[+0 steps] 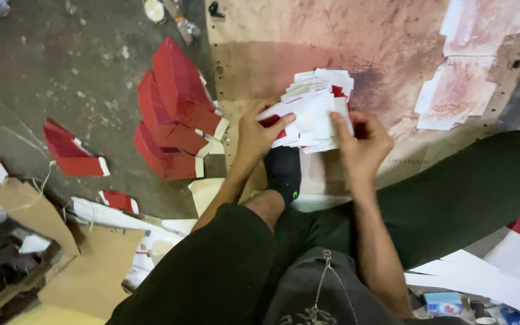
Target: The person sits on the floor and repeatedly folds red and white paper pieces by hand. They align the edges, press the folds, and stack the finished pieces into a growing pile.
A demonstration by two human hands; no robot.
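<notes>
I sit on the floor with a stack of white and red cut cards (317, 108) fanned out on a stained wooden board (392, 42). My left hand (257, 132) grips the stack's left edge, thumb on top. My right hand (362, 144) holds its right side, fingers curled over the cards. My foot in a black sock (283, 171) rests just under the stack.
Piles of folded red card pieces (176, 114) lie on the concrete floor to the left, and a smaller pile (70, 153) lies farther left. Pale sheets (458, 90) sit on the board at right. Cardboard scraps (91, 265) and paper clutter lie at lower left.
</notes>
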